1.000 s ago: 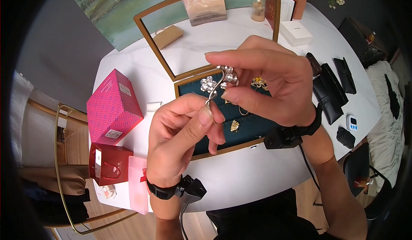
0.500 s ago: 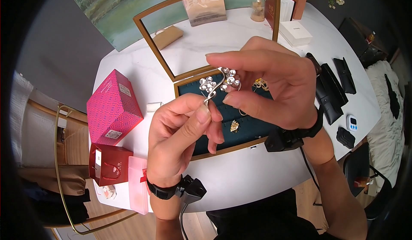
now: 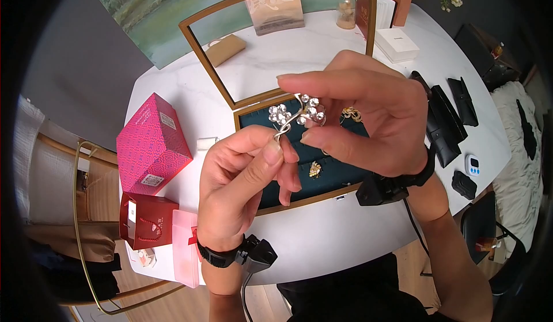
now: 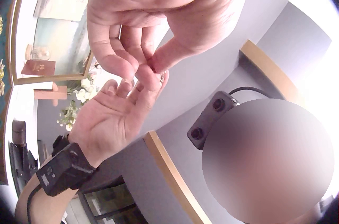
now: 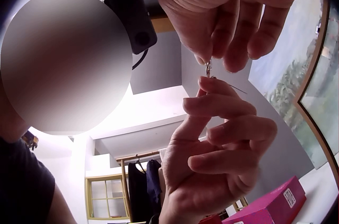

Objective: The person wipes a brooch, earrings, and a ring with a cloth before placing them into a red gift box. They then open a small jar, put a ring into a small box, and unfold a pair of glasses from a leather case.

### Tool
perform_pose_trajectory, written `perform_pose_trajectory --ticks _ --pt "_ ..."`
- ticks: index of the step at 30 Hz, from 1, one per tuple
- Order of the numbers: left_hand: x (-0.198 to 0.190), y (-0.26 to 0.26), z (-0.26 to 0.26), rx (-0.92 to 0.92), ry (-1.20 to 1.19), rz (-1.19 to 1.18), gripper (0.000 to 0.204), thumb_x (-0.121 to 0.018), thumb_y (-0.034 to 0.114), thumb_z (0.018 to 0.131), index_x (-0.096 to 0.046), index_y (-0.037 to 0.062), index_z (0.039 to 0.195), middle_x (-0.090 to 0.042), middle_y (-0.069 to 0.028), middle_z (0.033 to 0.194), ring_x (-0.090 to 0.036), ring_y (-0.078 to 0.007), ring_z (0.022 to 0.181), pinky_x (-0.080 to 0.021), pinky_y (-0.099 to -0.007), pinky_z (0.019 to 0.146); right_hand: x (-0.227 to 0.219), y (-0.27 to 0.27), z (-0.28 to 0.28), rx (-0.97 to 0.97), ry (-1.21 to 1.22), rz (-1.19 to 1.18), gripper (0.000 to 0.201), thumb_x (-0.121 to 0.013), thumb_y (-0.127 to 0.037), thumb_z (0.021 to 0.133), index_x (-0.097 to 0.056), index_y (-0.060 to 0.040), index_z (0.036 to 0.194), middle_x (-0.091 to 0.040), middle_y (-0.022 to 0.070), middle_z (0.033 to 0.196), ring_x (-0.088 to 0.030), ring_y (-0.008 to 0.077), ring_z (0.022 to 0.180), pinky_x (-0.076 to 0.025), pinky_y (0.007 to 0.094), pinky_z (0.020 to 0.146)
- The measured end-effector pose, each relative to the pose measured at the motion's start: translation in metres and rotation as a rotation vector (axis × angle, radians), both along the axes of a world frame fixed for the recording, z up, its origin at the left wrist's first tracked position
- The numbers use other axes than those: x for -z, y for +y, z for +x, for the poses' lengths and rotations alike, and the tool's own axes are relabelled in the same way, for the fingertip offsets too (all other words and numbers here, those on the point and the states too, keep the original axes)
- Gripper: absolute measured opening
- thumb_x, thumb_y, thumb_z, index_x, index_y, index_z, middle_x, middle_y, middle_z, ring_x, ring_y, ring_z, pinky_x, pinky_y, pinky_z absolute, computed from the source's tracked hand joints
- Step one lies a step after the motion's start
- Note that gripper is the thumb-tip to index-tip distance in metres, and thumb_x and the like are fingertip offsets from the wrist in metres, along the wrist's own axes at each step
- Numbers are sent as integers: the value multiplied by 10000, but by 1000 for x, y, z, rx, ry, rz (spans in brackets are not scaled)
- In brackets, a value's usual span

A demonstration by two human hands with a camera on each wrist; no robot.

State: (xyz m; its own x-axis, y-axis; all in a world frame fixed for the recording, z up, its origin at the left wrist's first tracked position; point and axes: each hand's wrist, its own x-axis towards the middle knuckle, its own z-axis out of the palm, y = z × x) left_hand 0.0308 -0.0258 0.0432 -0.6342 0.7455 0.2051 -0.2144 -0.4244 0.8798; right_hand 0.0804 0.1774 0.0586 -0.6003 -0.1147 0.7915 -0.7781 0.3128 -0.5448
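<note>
A silver brooch (image 3: 299,113) with two clear-stone flowers and a twisted stem is held up above the open jewellery case (image 3: 288,204). Thumb and forefinger of my left hand (image 3: 239,181) pinch the stem's lower end. The right-side flower lies between the thumb and forefinger of my right hand (image 3: 368,112), which bend around its edges. In the left wrist view, fingers mostly hide the brooch (image 4: 161,77). Seen from the right wrist, its edge (image 5: 208,69) shows between the right hand (image 5: 228,12) and left hand (image 5: 217,150), with a thin pin sticking out sideways.
Gold pieces, including a brooch (image 3: 315,170), lie in the case's green lining, and its framed lid (image 3: 207,68) stands raised. A pink box (image 3: 152,143) and red bag (image 3: 147,221) are left; black pouches (image 3: 440,120) and a white timer (image 3: 472,165) are right.
The brooch has turned slightly, so its right-side flower shows more of its face. My right hand has shifted a little to the right; my left hand has barely moved.
</note>
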Motion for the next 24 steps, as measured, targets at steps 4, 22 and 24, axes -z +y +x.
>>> perform_pose_trajectory --ticks 4,22,24 --pt "1 -1 0 2 7 -2 232 -570 186 997 -633 -27 931 -637 -102 723 -628 -161 654 -474 -256 513 -1 -1 1 -1 0 -7 448 -748 15 732 -678 54 1173 -632 64 841 -545 106 707 -445 215 588" --pt "-2 0 1 -17 -17 -44 228 -569 186 997 -636 -24 939 -637 -100 742 -628 -169 680 -478 -262 521 -3 -4 4 -12 23 -15 431 -768 -2 725 -696 37 1148 -619 50 809 -558 101 660 -436 217 549" --pt "-2 0 1 -22 -25 -41 226 -568 185 998 -640 -23 948 -640 -98 740 -628 -164 682 -477 -262 522 -2 -4 3 -7 30 -11 430 -769 -4 724 -697 35 1147 -624 52 811 -560 102 655 -436 217 549"
